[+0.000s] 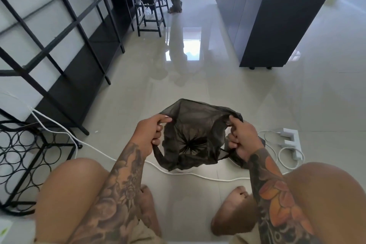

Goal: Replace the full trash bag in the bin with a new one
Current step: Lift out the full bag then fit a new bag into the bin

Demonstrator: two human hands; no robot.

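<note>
Two hands hold a dark, thin trash bag open at lower centre of the frame, and we look straight down into it. Our left hand (pixel 152 132) pinches the bag's (pixel 195 140) left rim between thumb and curled fingers; our right hand (pixel 240 138) pinches the right rim the same way. Both fists are closed on plastic and pulled apart, so the mouth gapes between them. At the bottom of the bag we see the gathered star-shaped seam, which suggests it is the new, empty one.

A pale curved edge peeks out just under the bag's near side; we judge this to be the bin (pixel 185 170), almost wholly hidden beneath the bag. A white cable (pixel 198 175) runs across the floor just in front of it.

We crouch with knees at either lower corner. The bag hangs directly over the bin, both hands equally near, its long axis pointing down. The next move, we judge, is lowering it and folding the rim over the bin's edge.
</note>
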